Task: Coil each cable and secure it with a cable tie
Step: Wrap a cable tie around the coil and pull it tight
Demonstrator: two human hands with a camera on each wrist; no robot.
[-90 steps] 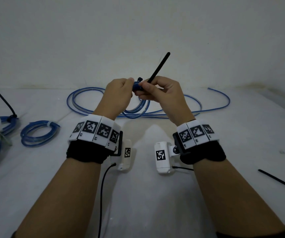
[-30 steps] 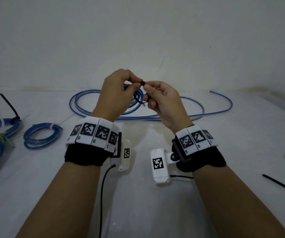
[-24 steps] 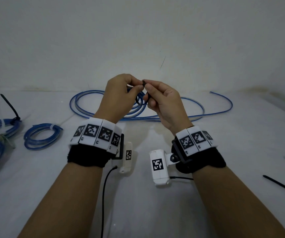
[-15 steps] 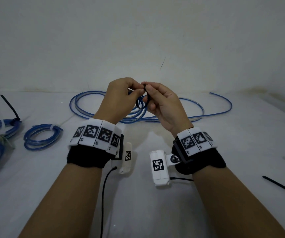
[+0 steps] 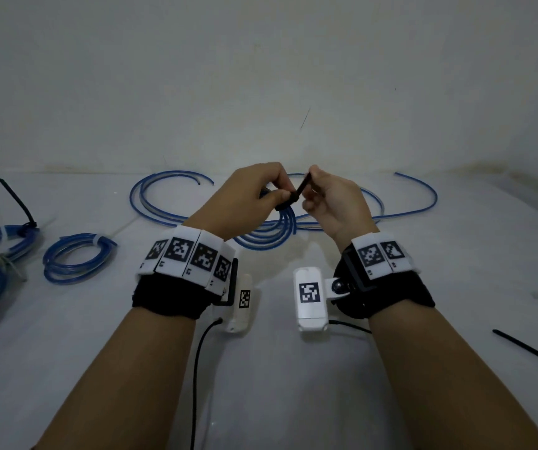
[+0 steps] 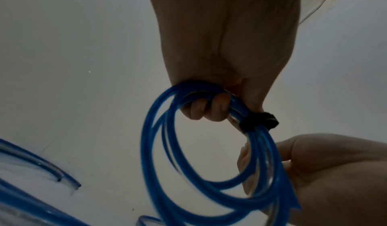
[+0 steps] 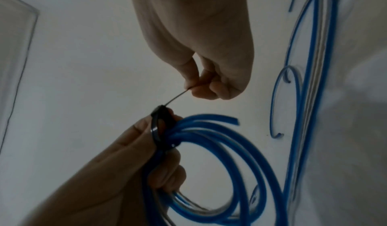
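Spare tie (image 5: 530, 349) was seen nearest, flat on the table (image 5: 293, 401), well to the near right of the right hand, untouched.

Left hand (image 5: 248, 196): fingers (image 6: 211, 108) were curled round the coil (image 6: 188, 171), thumb beside the black tie (image 7: 161, 128) looped round the strands. Coil was held clear of the table, between the two hands, hanging below them.

Right hand (image 5: 332, 203): tie tail (image 5: 301, 190) was pinched between thumb and fingertips (image 7: 203, 90), drawn up and away from the left hand. Loop looked not yet cinched; slack was still visible round the bundle in the right wrist view.

Risks, as judged:
- One cut end (image 7: 234, 121) was seen poking out just past the tie. If it was not caught in the loop, that turn could spring free once released.
- The tail pinch was small and near the tip. A slip was possible under a hard pull, since the strip is thin and smooth.
- A left fingertip sat right against the loop. It could be trapped when the tie was drawn tight.
- Overtightening could kink the soft strands.
- Whether the tail was fully through the head could not be told; the head was hidden by the thumb.

Beyond the hands, loose cable (image 5: 170, 203) lay uncoiled on the table, so more was left to do. Far left of the left hand, tied coils (image 5: 76, 261) were parked.
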